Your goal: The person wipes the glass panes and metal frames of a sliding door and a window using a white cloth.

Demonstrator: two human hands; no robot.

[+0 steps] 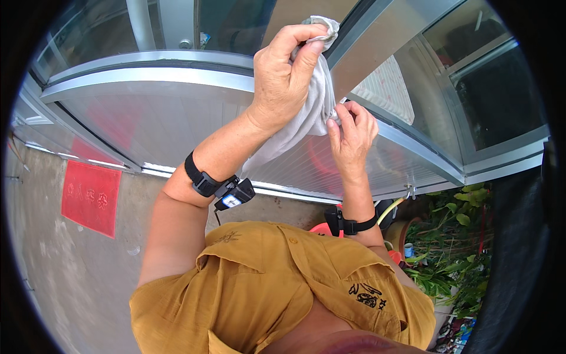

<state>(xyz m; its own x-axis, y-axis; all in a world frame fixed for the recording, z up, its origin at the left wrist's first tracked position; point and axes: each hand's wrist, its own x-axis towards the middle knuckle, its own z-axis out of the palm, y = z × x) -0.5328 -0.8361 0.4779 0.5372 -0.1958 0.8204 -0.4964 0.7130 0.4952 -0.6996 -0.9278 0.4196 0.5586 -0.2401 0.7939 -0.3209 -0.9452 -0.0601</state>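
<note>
A pale grey cloth [315, 104] hangs in loose folds in front of the aluminium frame of a glass window or partition. My left hand [283, 75] grips its bunched upper end between thumb and fingers, close to the upright frame bar [369, 33]. Lower and to the right, my right hand [353, 135] pinches the cloth's edge with thumb and fingertips. Behind the cloth runs the silver horizontal rail [154, 76]. Part of the cloth is hidden behind my left hand and forearm.
Ribbed translucent panels [177, 115] stand below the rail. A red mat [91, 198] bearing writing lies on the concrete floor [88, 274] at left. At right are a yellow hose [390, 210] on a tap [411, 191], potted plants [460, 248] and a pink-red basin [321, 228].
</note>
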